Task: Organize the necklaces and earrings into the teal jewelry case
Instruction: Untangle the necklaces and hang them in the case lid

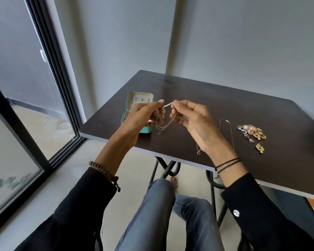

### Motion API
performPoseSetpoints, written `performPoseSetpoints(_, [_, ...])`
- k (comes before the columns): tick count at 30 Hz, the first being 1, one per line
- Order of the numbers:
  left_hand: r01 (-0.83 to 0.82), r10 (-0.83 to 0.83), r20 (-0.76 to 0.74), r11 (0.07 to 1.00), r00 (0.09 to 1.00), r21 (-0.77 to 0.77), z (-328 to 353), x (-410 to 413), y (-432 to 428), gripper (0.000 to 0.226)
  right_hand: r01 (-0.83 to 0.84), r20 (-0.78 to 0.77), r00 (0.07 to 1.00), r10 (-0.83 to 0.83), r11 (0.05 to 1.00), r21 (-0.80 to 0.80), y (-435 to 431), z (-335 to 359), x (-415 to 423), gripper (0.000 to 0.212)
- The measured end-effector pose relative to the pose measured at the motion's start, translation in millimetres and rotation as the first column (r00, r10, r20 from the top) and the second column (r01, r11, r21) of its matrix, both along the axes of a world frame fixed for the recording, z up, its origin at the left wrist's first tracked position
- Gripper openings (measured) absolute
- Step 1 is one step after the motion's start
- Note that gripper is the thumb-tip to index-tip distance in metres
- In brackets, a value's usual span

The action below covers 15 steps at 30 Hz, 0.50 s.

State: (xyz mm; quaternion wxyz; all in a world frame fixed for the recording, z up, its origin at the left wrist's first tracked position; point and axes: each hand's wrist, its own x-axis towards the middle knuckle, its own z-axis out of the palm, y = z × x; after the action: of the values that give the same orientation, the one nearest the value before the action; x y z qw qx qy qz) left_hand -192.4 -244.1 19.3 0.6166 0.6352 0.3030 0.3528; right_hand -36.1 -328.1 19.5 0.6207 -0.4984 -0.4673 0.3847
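Observation:
Both hands hold a silver chain necklace point(165, 124) above the dark table point(225, 105). My left hand point(143, 115) pinches one end and my right hand point(192, 122) pinches the other, with a short taut stretch between the fingertips. The rest of the chain loops down below them. The teal jewelry case point(132, 100) lies open behind my left hand, its cream-lined lid showing, its lower half partly hidden. A thin gold necklace point(225, 124) with a small pendant point(198, 152) lies right of my right hand. A pile of earrings point(252, 132) sits further right.
One gold earring point(259, 148) lies apart, near the table's front edge. The table stands against a grey wall, and a glass sliding door point(25, 105) is at the left. My knees in jeans are under the table's front edge.

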Motion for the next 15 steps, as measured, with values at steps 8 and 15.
performPoseSetpoints(8, [-0.125,0.133,-0.072,0.987,0.989,0.099,-0.3,-21.9,52.3,0.030,-0.063,0.031,0.997,0.064,0.997,-0.038,49.8,13.6,-10.7,0.017])
performPoseSetpoints(15, [-0.446,0.480,-0.178,0.872,0.859,0.199,-31.6,-33.3,95.3,0.017,-0.033,0.011,0.999,0.034,0.997,-0.069,74.2,21.1,0.2,0.014])
